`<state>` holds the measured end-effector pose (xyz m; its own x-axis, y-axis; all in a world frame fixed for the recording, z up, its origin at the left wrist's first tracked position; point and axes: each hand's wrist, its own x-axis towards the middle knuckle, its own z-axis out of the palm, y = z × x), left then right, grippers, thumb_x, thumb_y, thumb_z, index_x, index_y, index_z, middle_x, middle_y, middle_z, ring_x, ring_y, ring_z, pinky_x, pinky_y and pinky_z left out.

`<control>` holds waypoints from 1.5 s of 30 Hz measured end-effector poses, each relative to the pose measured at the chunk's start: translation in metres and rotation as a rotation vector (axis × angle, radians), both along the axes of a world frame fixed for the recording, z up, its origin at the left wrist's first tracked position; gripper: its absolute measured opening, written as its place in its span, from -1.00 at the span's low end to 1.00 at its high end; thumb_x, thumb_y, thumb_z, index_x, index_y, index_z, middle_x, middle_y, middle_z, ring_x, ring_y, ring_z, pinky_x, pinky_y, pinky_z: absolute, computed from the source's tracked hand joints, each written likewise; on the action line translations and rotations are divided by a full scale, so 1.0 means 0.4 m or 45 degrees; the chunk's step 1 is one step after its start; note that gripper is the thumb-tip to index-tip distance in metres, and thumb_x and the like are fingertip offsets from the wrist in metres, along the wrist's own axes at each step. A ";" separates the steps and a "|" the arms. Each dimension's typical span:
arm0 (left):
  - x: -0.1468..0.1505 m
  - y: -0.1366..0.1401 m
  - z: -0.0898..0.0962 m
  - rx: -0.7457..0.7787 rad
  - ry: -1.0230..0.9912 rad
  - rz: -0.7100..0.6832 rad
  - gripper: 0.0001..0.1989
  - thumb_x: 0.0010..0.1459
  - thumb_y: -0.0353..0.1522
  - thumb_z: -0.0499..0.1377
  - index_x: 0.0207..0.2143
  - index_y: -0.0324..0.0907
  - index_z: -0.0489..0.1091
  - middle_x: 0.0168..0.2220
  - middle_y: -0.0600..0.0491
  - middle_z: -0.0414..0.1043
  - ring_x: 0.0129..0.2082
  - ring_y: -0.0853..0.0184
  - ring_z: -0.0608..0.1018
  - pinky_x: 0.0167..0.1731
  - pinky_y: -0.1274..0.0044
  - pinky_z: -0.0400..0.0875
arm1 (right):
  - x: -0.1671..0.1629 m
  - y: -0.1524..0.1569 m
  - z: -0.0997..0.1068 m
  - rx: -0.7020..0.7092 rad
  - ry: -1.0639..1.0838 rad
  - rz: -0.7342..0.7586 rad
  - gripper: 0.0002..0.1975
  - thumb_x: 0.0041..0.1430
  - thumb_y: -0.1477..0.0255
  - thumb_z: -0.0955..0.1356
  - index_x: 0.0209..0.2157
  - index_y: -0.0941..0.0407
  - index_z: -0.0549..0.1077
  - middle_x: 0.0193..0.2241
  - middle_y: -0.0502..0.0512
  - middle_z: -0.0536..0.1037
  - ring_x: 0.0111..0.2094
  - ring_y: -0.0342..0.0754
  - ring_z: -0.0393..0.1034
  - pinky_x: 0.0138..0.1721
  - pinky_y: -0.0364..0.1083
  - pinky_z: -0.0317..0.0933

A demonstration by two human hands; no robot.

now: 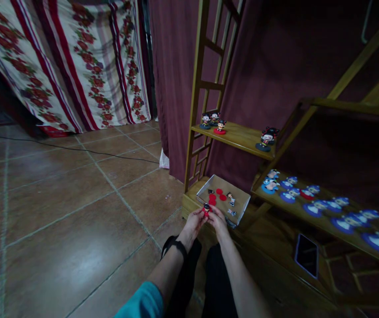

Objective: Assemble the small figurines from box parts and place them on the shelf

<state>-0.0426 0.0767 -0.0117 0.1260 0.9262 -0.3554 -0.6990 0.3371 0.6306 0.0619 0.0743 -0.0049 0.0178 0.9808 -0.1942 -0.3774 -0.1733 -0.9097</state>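
Between my two hands is a small figurine [206, 210] with a black head and red lower part. My left hand [194, 221] grips it from the left, fingers closed. From the other side my right hand [218, 219] closes on the same figurine. Just beyond my hands a shallow cardboard box [242, 201] rests on the low wooden shelf. Inside it lie several red discs [222, 197], a dark small piece [211, 191] and a few loose figurine parts [231, 199]. My fingers partly hide the figurine's lower edge.
Several figurines on round bases [220, 128] stand on the upper shelf [239, 138], one [267, 140] at its right end. Blue-and-white figurines [315, 206] line the right shelf. A phone [306, 255] lies lower right. A cable [109, 154] crosses the tiled floor [59, 198].
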 end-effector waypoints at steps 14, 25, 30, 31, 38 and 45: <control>-0.003 0.000 -0.007 0.052 -0.067 0.033 -0.71 -0.07 -0.53 0.20 -0.21 -0.26 0.39 -0.38 0.00 0.47 -0.51 0.49 0.49 -0.44 0.65 0.41 | -0.001 0.015 -0.020 -0.020 0.045 -0.033 -0.65 -0.32 0.37 0.44 -0.36 0.11 0.41 -0.38 0.04 0.52 -0.43 -0.10 0.40 -0.41 -0.13 0.29; -0.006 0.012 -0.023 0.005 -0.072 0.000 -0.77 0.05 -0.51 0.09 -0.19 -0.29 0.37 -0.51 0.02 0.43 -0.63 0.52 0.44 -0.51 0.66 0.39 | 0.002 0.017 -0.023 0.023 0.054 -0.008 -0.55 -0.30 0.38 0.43 -0.23 0.08 0.43 -0.36 0.07 0.54 -0.41 -0.08 0.42 -0.40 -0.10 0.30; -0.007 0.006 -0.012 0.035 -0.079 0.000 -0.75 0.03 -0.53 0.10 -0.19 -0.28 0.37 -0.46 0.01 0.45 -0.59 0.51 0.46 -0.49 0.66 0.40 | -0.001 0.013 -0.010 0.010 0.089 -0.020 -0.59 -0.33 0.38 0.44 -0.29 0.11 0.45 -0.40 0.07 0.54 -0.43 -0.09 0.42 -0.41 -0.12 0.29; -0.007 0.005 -0.010 0.040 -0.081 -0.006 -0.74 0.02 -0.54 0.11 -0.18 -0.27 0.37 -0.45 0.00 0.46 -0.57 0.51 0.47 -0.48 0.65 0.40 | -0.001 0.013 -0.007 -0.002 0.088 -0.023 -0.60 -0.34 0.38 0.44 -0.31 0.12 0.45 -0.41 0.07 0.54 -0.44 -0.09 0.42 -0.41 -0.11 0.29; -0.006 0.003 -0.009 0.090 -0.049 -0.013 -0.62 -0.13 -0.58 0.22 -0.17 -0.26 0.38 -0.40 -0.02 0.48 -0.47 0.45 0.50 -0.39 0.62 0.40 | 0.006 0.004 0.009 -0.040 0.043 0.007 -0.61 -0.27 0.36 0.42 -0.27 0.11 0.45 -0.38 0.06 0.54 -0.40 -0.08 0.43 -0.34 -0.10 0.29; 0.003 -0.006 -0.005 0.198 0.052 0.047 -0.55 -0.28 -0.53 0.32 -0.23 -0.28 0.39 -0.40 -0.04 0.48 -0.44 0.39 0.50 -0.36 0.56 0.36 | 0.008 -0.003 0.010 -0.015 -0.004 0.036 -0.65 -0.24 0.34 0.40 -0.30 0.13 0.46 -0.39 0.09 0.55 -0.39 -0.06 0.43 -0.33 -0.08 0.29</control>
